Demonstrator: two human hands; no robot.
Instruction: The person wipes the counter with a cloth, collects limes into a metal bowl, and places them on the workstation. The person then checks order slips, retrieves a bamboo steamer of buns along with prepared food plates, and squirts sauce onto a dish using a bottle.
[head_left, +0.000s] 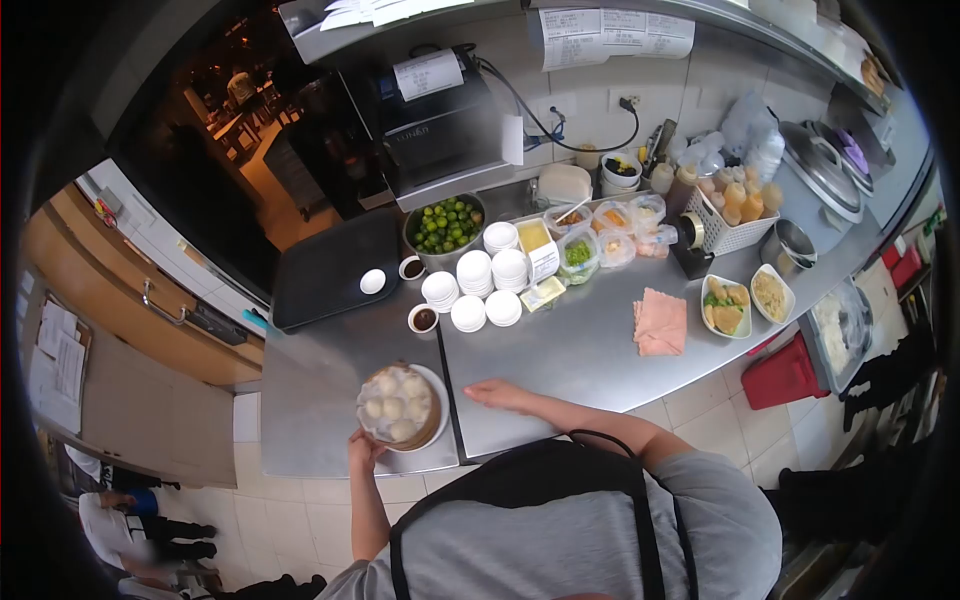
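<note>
And here, green limes (445,222) fill metal bowl (417,247) beside black tray (325,285)! White stacked cups (475,268) crowd nearby. Over right, pink cloth (660,322) lies near two food bowls (726,307), white basket (722,236) holds bottles (735,200), paper slips (618,36) hang above, red bin (782,376) sits below counter level!

The person's bare left hand (367,450) is raised in front of the body at the end of a forearm (370,510) reaching almost straight forward, its fingers bent in a hold. The bare right forearm (575,412) angles inward from a bent elbow, below a short grey fabric sleeve (715,500). At its end, the bare right hand (500,396) is open, fingers extended toward the left side. The two hands are apart, the right one slightly farther forward than the left.
</note>
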